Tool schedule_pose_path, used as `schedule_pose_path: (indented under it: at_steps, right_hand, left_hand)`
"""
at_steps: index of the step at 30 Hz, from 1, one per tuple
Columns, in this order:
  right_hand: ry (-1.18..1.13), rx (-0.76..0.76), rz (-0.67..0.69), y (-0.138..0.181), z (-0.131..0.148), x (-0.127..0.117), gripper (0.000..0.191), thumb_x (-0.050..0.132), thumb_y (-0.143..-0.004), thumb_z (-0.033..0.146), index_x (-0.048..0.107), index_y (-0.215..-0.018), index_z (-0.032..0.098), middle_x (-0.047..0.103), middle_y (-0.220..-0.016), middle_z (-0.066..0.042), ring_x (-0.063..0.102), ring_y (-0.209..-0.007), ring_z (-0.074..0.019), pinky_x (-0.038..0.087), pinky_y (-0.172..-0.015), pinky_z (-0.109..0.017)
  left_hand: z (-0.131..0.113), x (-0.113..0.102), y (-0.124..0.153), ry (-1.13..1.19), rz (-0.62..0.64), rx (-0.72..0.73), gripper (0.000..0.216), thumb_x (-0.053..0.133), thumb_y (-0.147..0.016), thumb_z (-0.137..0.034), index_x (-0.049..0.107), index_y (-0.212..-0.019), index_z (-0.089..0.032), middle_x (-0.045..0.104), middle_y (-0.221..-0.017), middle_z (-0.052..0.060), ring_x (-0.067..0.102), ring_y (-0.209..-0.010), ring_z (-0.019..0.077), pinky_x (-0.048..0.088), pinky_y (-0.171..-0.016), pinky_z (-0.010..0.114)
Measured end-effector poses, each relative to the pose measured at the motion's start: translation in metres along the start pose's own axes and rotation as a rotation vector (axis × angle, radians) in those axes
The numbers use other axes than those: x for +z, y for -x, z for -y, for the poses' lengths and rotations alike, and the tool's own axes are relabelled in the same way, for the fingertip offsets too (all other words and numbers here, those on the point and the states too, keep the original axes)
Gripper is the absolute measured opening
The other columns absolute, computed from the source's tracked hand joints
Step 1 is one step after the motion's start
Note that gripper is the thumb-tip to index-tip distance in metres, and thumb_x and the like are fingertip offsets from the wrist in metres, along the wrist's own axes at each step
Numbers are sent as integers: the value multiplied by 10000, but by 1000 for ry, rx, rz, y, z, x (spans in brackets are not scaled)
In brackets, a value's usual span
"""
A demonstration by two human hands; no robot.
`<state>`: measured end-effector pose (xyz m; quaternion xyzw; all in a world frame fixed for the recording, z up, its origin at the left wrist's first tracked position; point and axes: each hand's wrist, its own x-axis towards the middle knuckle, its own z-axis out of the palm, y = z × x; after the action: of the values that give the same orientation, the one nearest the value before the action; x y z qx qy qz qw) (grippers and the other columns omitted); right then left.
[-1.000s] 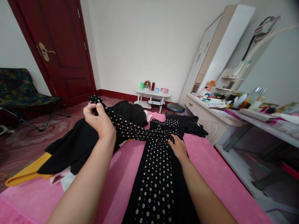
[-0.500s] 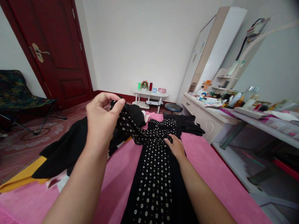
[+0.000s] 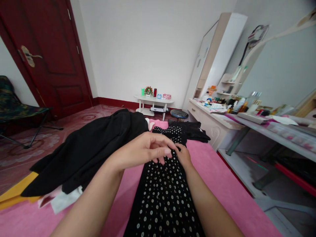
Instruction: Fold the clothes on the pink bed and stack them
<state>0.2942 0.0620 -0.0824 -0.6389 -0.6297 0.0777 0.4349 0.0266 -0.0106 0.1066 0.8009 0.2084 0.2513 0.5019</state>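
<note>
A black dress (image 3: 168, 194) with white dots lies lengthwise on a pink bed cover (image 3: 222, 184). My left hand (image 3: 150, 149) is above its waist, fingers curled and thumb close to the index finger, seemingly pinching the dress's sleeve; little of that cloth shows. Against the dress's right side rests my right hand (image 3: 183, 156), fingers lying on the fabric, their tips meeting the left fingertips and partly covered there. The dress's dotted top (image 3: 172, 131) extends beyond both hands.
Black clothing (image 3: 89, 148) is heaped on the left, over yellow cloth (image 3: 19, 192) and white cloth (image 3: 66, 199). Folded black garments (image 3: 196, 131) lie at the far right. A cluttered dressing table (image 3: 222, 118) stands on the right, a folding chair (image 3: 24, 110) on the left.
My left hand has swung right and down from the left, taking the raised sleeve across the dress to my right hand. The right hand stays at the dress's right side. The view has shifted slightly.
</note>
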Motion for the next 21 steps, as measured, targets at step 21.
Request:
schedule_pose_path:
  at_steps: [21]
  right_hand:
    - [-71, 17, 47, 1, 16, 1, 167, 520, -689, 236, 666, -769, 229, 636, -668, 30, 550, -608, -143, 428, -620, -246]
  left_hand:
    - [160, 65, -58, -611, -553, -303, 347, 716, -690, -318, 634, -1024, -271, 567, -1034, 30, 587, -868, 192, 439, -714, 272]
